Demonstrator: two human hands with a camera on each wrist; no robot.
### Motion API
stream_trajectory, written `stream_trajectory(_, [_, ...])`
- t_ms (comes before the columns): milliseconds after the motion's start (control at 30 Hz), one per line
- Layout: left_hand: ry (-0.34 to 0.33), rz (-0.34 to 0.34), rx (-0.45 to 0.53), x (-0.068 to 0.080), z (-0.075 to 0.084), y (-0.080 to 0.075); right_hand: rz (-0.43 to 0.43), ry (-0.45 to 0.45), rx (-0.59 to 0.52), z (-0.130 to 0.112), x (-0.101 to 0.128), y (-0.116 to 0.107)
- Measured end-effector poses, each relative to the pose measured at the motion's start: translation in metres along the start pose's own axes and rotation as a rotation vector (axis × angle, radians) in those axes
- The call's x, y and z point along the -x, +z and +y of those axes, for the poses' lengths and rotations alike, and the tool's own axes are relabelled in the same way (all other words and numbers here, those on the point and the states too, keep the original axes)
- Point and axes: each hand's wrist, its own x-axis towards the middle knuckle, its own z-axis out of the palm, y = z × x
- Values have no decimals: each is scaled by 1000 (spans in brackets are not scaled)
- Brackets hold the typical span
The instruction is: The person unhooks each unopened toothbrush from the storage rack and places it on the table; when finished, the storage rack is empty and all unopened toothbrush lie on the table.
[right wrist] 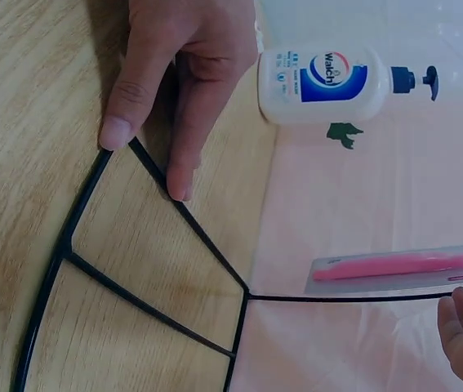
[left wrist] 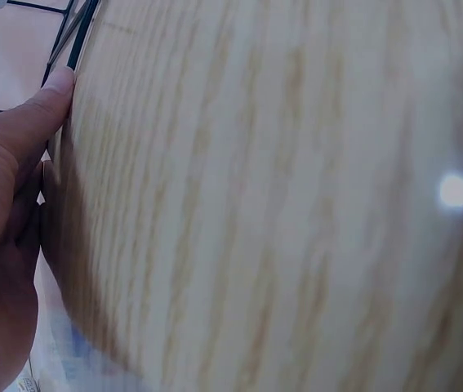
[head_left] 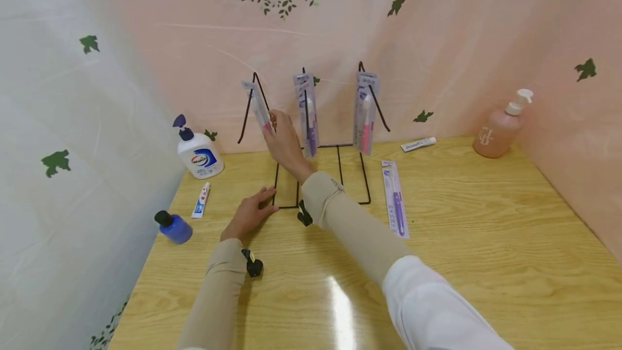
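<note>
My right hand (head_left: 284, 142) reaches up to the far left hook of a black wire display rack (head_left: 335, 174), fingers curled around a packaged pink toothbrush (head_left: 261, 109) that hangs there; in the right wrist view only the fingertips show, just below the pack (right wrist: 398, 268), so I cannot tell how firm the hold is. My left hand (head_left: 249, 215) lies flat on the wooden table (head_left: 461, 231), fingers straight, fingertips pressing on the near left corner of the rack's base frame, holding nothing. That press appears to steady the light wire stand while the other hand works at the hook.

On the rack, a purple toothbrush pack (head_left: 308, 115) hangs from the middle hook and another pink toothbrush pack (head_left: 365, 115) from the right hook. A further purple pack (head_left: 396, 199) lies flat on the table just right of the base.

To the left, near the wall, stands a white pump bottle of hand wash (head_left: 198, 150), with a small toothpaste tube (head_left: 201, 200) in front of it and a blue bottle with a black cap (head_left: 174, 226) lying nearer still. Another small white tube (head_left: 418, 145) lies by the far wall, and a pink pump bottle (head_left: 500, 126) stands in the far right corner.
</note>
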Motion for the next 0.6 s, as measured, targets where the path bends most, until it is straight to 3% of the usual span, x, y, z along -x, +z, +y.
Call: stream_trajectory(600, [2, 10, 0, 2, 3, -2, 2, 1, -106, -4, -13, 15])
